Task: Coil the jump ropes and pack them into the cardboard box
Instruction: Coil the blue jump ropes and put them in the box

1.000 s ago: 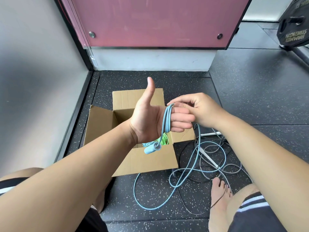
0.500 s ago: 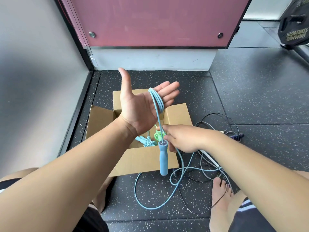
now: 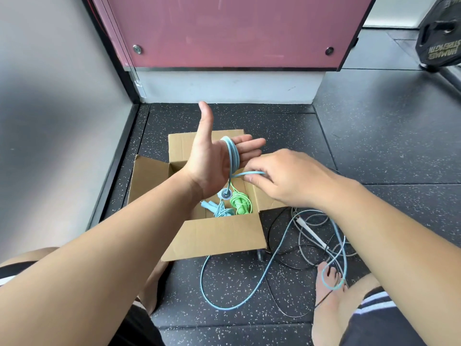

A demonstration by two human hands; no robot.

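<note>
My left hand (image 3: 212,161) is held flat above the open cardboard box (image 3: 219,236), thumb up, fingers straight. Several turns of the light blue jump rope (image 3: 233,156) lie wound round its palm, and the rope's handle (image 3: 225,194) hangs below the hand. My right hand (image 3: 282,178) pinches the blue rope just right of the coil. The loose blue rope trails over the floor (image 3: 249,304) to my right foot. Inside the box lie a coiled green rope (image 3: 240,202) and a coiled blue rope (image 3: 219,211).
White and black ropes (image 3: 309,231) lie tangled on the speckled floor right of the box. My bare right foot (image 3: 329,303) rests among them. A grey wall stands at the left, a pink panel (image 3: 232,31) behind the box, a weight plate (image 3: 441,43) at top right.
My right hand rose from below the left hand to beside its fingers, carrying the blue rope up. The hanging handle now dangles below the left palm.
</note>
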